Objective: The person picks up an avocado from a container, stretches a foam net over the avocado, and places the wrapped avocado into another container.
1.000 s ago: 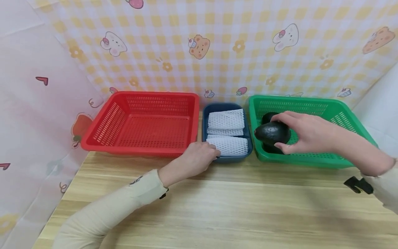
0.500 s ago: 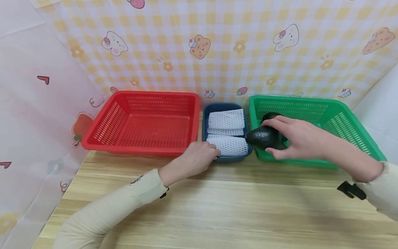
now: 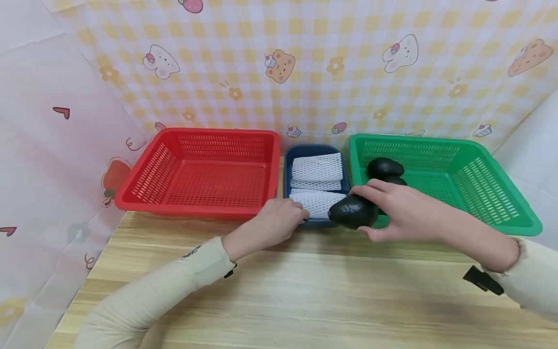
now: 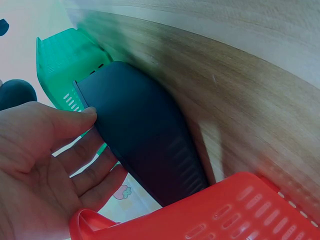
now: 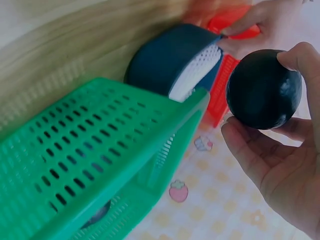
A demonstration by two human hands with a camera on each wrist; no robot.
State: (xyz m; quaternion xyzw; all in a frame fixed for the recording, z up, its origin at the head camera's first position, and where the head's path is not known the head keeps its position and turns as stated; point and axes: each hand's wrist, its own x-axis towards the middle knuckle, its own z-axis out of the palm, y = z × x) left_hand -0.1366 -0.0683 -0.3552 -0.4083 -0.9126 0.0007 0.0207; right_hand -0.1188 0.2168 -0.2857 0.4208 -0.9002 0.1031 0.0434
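My right hand (image 3: 405,213) holds a dark avocado (image 3: 353,212) between thumb and fingers, above the near right corner of a dark blue tray (image 3: 313,149). White foam net sleeves lie in the tray's two compartments, a rear pile (image 3: 317,167) and a front pile (image 3: 316,203). At the tray's near left edge, my left hand (image 3: 279,220) grips the rim; in the left wrist view its thumb (image 4: 90,116) presses the outer wall and the other fingers sit behind the rim. More dark avocados (image 3: 385,168) lie in the green basket (image 3: 436,189), partly hidden by my right hand.
A red basket (image 3: 218,179) with slotted walls stands left of the tray, close against it. The green basket is on the tray's right. All three stand on a wooden table (image 3: 314,291), before a checked cloth backdrop (image 3: 322,106).
My right hand has carried the avocado left and toward me, out of the green basket to the tray's front right corner. The left hand has stayed at the tray.
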